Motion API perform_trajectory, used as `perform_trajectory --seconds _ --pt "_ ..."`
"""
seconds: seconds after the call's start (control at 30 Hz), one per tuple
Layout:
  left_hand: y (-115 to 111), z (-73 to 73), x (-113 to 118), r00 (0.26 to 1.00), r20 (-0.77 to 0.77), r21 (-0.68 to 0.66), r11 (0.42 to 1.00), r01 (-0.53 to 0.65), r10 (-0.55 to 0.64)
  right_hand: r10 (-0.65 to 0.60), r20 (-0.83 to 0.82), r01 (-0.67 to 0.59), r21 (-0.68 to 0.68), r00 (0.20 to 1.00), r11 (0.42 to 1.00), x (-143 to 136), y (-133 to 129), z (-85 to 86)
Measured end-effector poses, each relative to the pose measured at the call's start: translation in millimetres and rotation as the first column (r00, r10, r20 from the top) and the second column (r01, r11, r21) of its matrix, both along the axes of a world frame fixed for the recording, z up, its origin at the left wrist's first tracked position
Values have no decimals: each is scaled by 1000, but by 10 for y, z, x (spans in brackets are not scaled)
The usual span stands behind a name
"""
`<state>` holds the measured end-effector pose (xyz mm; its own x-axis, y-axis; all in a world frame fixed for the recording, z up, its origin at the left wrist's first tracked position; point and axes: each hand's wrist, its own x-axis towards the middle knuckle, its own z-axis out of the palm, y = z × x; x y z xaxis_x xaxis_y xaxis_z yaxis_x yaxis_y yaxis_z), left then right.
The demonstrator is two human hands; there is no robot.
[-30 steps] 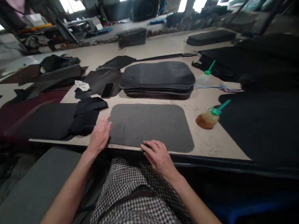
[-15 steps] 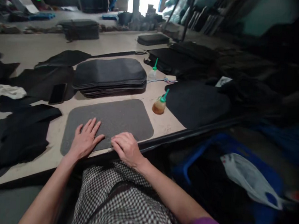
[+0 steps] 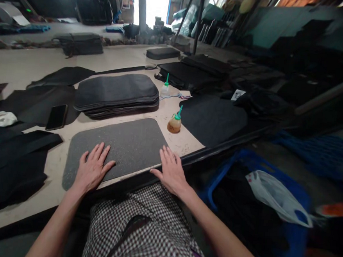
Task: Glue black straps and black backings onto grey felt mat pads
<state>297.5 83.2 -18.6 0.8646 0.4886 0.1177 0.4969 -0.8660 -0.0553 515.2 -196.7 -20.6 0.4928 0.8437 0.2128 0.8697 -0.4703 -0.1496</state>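
A grey rounded-corner sheet lies flat near the table's front edge. My left hand rests on its left part, fingers spread. Over the sheet's right front corner lies my right hand, fingers stretched out and thumb toward the table edge. Neither hand grips anything. Just behind the sheet sits a stack of dark rounded sheets. To the right stands a squeeze bottle with a green nozzle and brown liquid inside; a second, paler bottle stands farther back.
Black fabric pieces, a phone and a white cloth lie on the left. A large dark piece covers the table's right. Below the edge on the right is a blue crate with a white plastic bag.
My right hand has moved right along the front edge and its curled fingers have opened out. My left hand stays spread on the sheet. The view has shifted somewhat.
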Motion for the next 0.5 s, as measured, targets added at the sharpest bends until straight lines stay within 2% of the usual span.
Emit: perform_trajectory --seconds 0.07,0.13,0.23,0.37,0.47,0.5 --pt "-23 9 -6 1000 9 -6 1000 -7 7 -85 19 85 31 996 996 157 -86 -20" --pt "-54 18 -17 1000 13 -11 1000 -19 20 -100 23 98 73 995 992 272 -18 5" --pt "-85 26 -24 1000 10 -25 999 -25 26 74 21 -76 108 997 991 314 376 114" --pt "-67 43 15 1000 11 -50 998 -26 27 373 20 -373 64 928 926 284 1078 225" --pt "-99 146 3 999 14 -68 996 -51 52 466 17 -466 16 885 885 333 1408 250" --pt "-138 202 -21 998 8 -88 994 -64 65 462 42 -463 48 886 885 349 1518 258"
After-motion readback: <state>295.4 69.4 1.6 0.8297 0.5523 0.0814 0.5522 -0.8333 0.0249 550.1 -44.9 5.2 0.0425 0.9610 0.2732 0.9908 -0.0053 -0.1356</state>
